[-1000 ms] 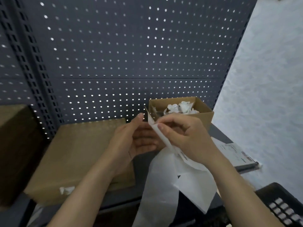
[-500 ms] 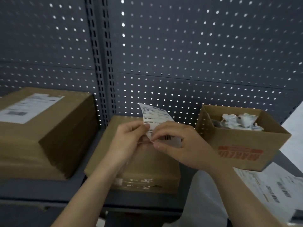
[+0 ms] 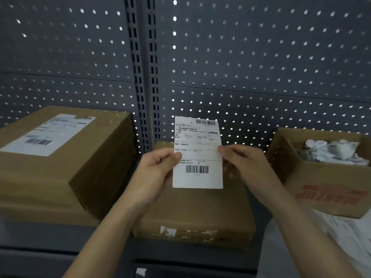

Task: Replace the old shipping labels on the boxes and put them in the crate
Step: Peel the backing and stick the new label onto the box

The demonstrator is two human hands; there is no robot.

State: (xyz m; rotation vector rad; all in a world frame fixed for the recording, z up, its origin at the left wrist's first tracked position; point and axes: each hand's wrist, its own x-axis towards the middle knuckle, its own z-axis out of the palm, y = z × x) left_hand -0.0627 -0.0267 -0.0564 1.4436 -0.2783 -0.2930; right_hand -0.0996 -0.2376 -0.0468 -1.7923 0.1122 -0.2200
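A dark grey wall full of small holes (image 3: 261, 57) fills the top of the frame. Below it runs a grey shelf (image 3: 40, 233) with boxes on it.

In the middle of the frame, a white shipping label (image 3: 197, 153) is held up, with its printed side and bar codes facing the camera. The left hand (image 3: 154, 177) pinches its left edge and the right hand (image 3: 245, 167) pinches its right edge. Each thumb is on the front and the other fingers are curled behind. I cannot tell if the sticky back is bare.

Right under the label sits a flat brown box (image 3: 196, 213). Its top looks plain, and white torn bits (image 3: 170, 230) cling to its front side. So the old label looks gone from this box, and the step in hand seems to be sticking on the new one.

At the left of the frame is a bigger box (image 3: 96, 177) with a printed label (image 3: 48, 135) on top, which may need changing later. At the right is an open box (image 3: 321, 189) with crumpled white paper (image 3: 333, 151) inside. White sheets (image 3: 351, 237) lie at the lower right. The crate is not in view.

Next, the label likely has to come down flat on the box top, straight and smooth, then be pressed so no bumps or folds stay in it.
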